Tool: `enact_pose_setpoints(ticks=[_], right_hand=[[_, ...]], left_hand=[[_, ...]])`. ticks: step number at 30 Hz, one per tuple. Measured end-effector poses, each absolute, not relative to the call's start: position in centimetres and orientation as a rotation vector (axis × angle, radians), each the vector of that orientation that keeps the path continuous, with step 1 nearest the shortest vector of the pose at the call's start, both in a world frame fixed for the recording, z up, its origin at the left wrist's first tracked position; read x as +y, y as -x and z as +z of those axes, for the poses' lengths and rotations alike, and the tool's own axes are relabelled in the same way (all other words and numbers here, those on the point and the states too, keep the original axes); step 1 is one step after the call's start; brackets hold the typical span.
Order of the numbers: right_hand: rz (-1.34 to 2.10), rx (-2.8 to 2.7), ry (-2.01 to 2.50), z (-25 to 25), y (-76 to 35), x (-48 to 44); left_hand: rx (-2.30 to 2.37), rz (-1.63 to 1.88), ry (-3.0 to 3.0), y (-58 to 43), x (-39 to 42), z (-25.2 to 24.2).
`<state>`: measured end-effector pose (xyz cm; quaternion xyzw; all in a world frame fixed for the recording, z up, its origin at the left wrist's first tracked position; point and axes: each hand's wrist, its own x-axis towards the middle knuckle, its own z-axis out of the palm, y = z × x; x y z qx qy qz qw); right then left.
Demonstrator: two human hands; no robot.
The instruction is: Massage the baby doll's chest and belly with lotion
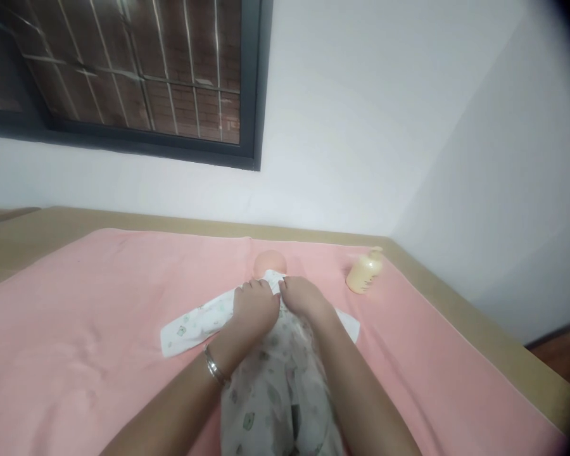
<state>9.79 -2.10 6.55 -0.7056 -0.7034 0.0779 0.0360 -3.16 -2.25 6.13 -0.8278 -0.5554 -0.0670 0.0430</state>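
Observation:
A baby doll lies on a pink towel [99,304], dressed in a white printed garment [270,392]; its bald head [270,261] shows beyond my fingers. My left hand [254,307] and my right hand [301,294] rest side by side on the garment's collar just below the head, fingers curled and pinching the cloth. One white sleeve [190,326] stretches out to the left. A bracelet sits on my left wrist.
A cream pump bottle [365,271] lies on the towel to the right of the doll. The towel covers a tan surface [494,335] set into a white-walled corner. A dark-framed window [123,76] is at upper left.

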Motion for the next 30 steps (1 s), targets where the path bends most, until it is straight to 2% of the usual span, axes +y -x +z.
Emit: enact_pose_setpoints(ticks=[8,21,30], right_hand=[[0.105,-2.226,2.163,8.1,-8.4,-4.4],[0.238,-2.146,2.139,6.9,-9.2,-2.3],[0.140,-2.165,2.166,6.9,-8.2,-3.3]], left_hand=[[-1.824,-0.220,2.683,3.9,-0.4,6.5],[-1.662,-0.213,2.565,3.5,-1.5,5.6],[-1.868,-0.306,2.668,3.9,0.1,6.1]])
